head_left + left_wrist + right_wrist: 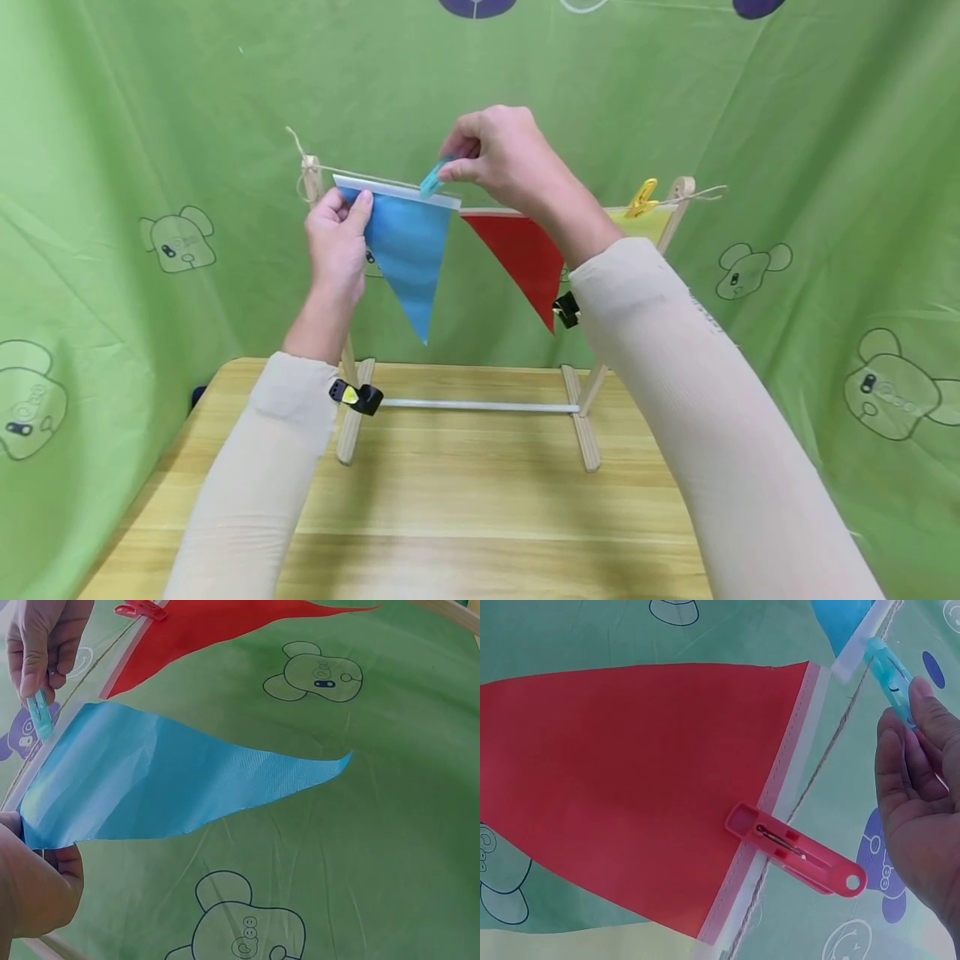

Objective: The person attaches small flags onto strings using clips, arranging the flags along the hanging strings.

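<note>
A blue triangular flag (408, 242) with a white top band hangs point down along a string (375, 177). My left hand (337, 237) pinches its upper left corner, thumb in front. My right hand (498, 158) pinches the tail of a light-blue clothespin (432, 178); the clothespin's other end lies over the flag's white band and the string. In the right wrist view, a red clothespin (799, 851) clamps the red flag (652, 765) to the string; in the head view my right hand and forearm hide that clip.
A wooden stand with two posts (311, 179) carries the string above a wood-grain table (465, 517). A white rod (480, 406) joins its feet. A yellow clothespin (642, 198) holds a yellow flag (645, 223) at the right post. Green printed cloth (225, 100) surrounds everything.
</note>
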{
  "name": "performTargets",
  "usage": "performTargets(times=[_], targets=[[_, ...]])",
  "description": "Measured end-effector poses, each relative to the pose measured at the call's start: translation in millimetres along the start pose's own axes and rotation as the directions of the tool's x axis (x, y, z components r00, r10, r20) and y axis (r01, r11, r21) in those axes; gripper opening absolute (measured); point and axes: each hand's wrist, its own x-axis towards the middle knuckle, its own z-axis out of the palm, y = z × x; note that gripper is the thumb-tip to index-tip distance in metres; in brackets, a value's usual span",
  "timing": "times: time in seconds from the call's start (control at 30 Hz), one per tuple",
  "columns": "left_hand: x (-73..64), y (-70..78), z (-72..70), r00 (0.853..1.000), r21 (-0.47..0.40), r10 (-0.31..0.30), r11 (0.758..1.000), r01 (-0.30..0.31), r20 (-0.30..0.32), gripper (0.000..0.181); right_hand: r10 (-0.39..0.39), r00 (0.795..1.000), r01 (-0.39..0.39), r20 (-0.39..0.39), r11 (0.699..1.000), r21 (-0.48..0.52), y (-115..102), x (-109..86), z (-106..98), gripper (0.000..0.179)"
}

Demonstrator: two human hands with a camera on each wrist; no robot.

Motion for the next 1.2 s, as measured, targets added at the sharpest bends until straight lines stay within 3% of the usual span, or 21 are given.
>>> performTargets(times=[0.57,1.2], targets=[[-0.3,-0.8,3.6,1.000,-0.020,-0.005,1.000,0.005,-0.005,0.018,-0.018,0.999,0.020,0.040,0.999,-0.048,-6.9,6.8,5.4,0.026],[-0.2,-0.6,3.4,1.000,-0.044,-0.023,0.999,0.023,-0.002,0.017,-0.093,0.995,0.095,0.027,0.990,-0.106,-11.3,12.5,15.5,0.028]])
